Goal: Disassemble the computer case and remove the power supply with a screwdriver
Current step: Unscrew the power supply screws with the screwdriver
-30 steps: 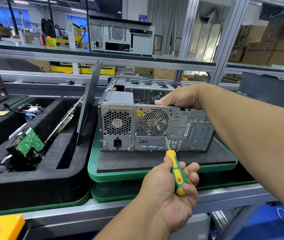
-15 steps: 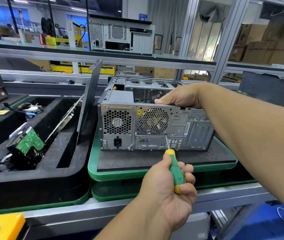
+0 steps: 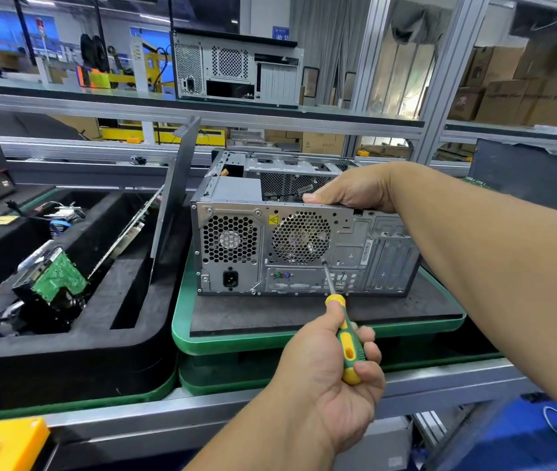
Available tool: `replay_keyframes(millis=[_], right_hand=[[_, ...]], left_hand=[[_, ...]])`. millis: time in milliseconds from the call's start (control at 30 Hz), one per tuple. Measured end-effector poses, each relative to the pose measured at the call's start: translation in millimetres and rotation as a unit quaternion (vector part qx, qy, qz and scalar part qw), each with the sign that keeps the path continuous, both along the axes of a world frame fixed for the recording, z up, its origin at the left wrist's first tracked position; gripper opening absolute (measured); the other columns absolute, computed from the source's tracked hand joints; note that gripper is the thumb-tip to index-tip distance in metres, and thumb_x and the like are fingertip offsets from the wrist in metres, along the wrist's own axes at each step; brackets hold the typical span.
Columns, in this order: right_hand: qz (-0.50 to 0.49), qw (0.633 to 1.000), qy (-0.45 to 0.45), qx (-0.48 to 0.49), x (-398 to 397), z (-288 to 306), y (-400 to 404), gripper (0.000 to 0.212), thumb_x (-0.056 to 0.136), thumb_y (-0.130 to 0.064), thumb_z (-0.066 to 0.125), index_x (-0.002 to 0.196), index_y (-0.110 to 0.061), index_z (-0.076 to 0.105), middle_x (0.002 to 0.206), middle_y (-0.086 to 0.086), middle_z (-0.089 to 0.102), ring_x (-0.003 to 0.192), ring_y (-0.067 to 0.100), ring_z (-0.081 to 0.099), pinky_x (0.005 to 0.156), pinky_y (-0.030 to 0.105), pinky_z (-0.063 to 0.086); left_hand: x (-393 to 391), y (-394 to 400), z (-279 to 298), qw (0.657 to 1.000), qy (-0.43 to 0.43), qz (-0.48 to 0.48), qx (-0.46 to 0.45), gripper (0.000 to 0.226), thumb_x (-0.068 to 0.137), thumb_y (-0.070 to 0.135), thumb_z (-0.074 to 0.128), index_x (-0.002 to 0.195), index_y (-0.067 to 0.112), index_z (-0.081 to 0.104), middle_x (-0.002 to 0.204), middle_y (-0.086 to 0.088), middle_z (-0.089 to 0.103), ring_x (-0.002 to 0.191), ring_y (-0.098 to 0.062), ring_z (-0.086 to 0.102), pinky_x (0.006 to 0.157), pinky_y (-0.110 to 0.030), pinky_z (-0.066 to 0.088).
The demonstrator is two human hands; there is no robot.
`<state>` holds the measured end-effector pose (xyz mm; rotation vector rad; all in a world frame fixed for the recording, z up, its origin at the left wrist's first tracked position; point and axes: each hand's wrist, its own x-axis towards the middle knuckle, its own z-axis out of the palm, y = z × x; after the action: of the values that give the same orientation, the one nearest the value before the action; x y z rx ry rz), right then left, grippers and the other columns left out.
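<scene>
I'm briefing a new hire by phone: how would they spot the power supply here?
Find the grey computer case standing on the green tray at the centre of the bench. The power supply fills the left end of its rear panel. Unlike the round fan grille to its right, it has a squarish honeycomb grille with a black power socket beneath.

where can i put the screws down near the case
Bare black mat runs between the computer case and the green tray rim, left of the screwdriver. The foam tray front ledge is bare too; its slots hold boards and a drive.
</scene>
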<state>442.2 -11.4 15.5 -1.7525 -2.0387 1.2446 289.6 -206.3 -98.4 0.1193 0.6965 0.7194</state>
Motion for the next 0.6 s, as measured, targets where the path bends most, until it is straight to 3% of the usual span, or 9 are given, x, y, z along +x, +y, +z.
replay_keyframes(millis=[100,200,267,367,467,533,600], right_hand=[[0.002,1.0,-0.008,-0.007,0.6,0.0,-0.1,0.067,0.08,-0.062,0.068,0.131,-0.019,0.066,0.122,0.003,0.075,0.117,0.021,0.07,0.108,0.044,0.051],[-0.005,1.0,-0.003,-0.007,0.4,0.0,0.2,0.06,0.079,-0.061,0.07,0.126,-0.024,0.067,0.124,0.002,0.074,0.118,0.022,0.069,0.112,0.049,0.047],[-0.003,1.0,-0.005,-0.013,-0.4,0.2,-0.8,0.062,0.08,-0.061,0.068,0.128,-0.021,0.066,0.123,0.005,0.075,0.121,0.025,0.068,0.113,0.05,0.046],[-0.004,1.0,-0.004,-0.018,-1.3,-0.4,-2.8,0.062,0.082,-0.06,0.065,0.129,-0.019,0.067,0.121,0.008,0.075,0.126,0.03,0.064,0.114,0.051,0.044],[-0.006,1.0,-0.006,-0.001,-2.2,-0.7,-2.2,0.061,0.091,-0.058,0.061,0.137,-0.018,0.064,0.119,0.0,0.076,0.106,0.014,0.073,0.096,0.035,0.058],[-0.015,1.0,-0.006,0.012,-3.0,-0.5,-2.0,0.056,0.097,-0.054,0.058,0.139,-0.017,0.062,0.112,-0.008,0.077,0.093,0.005,0.075,0.077,0.025,0.061],[-0.021,1.0,0.002,0.007,-3.3,0.0,-2.9,0.055,0.097,-0.054,0.058,0.137,-0.016,0.064,0.112,-0.003,0.078,0.095,0.009,0.075,0.079,0.028,0.062]], left_hand=[[0.5,1.5,-3.4,1.0,0.007,0.008,-0.003,0.049,0.107,0.049,0.045,0.095,0.006,0.064,0.071,-0.011,0.065,0.053,-0.018,0.054,0.033,-0.016,0.036],[2.5,2.1,-6.1,0.999,-0.008,0.028,-0.023,0.056,0.109,0.05,0.038,0.1,0.004,0.07,0.07,-0.011,0.062,0.052,-0.017,0.05,0.033,-0.015,0.034],[3.1,2.0,-5.4,0.999,-0.021,0.031,-0.028,0.055,0.105,0.054,0.045,0.098,0.004,0.069,0.067,-0.009,0.057,0.053,-0.015,0.046,0.033,-0.015,0.031],[3.3,-0.9,-0.4,0.999,-0.025,0.022,-0.016,0.044,0.092,0.048,0.072,0.094,0.005,0.061,0.067,-0.009,0.055,0.053,-0.015,0.045,0.032,-0.015,0.03],[3.0,-1.8,2.9,1.0,-0.023,0.02,-0.008,0.031,0.09,0.031,0.077,0.098,0.006,0.06,0.065,-0.011,0.058,0.05,-0.016,0.049,0.032,-0.015,0.032],[2.0,0.0,2.5,1.0,-0.018,0.014,-0.006,0.031,0.099,0.036,0.067,0.1,0.006,0.059,0.064,-0.011,0.061,0.05,-0.017,0.052,0.033,-0.015,0.035],[1.4,1.6,0.7,1.0,-0.007,0.013,-0.007,0.037,0.105,0.042,0.053,0.101,0.006,0.06,0.07,-0.013,0.068,0.05,-0.019,0.056,0.034,-0.015,0.037]])
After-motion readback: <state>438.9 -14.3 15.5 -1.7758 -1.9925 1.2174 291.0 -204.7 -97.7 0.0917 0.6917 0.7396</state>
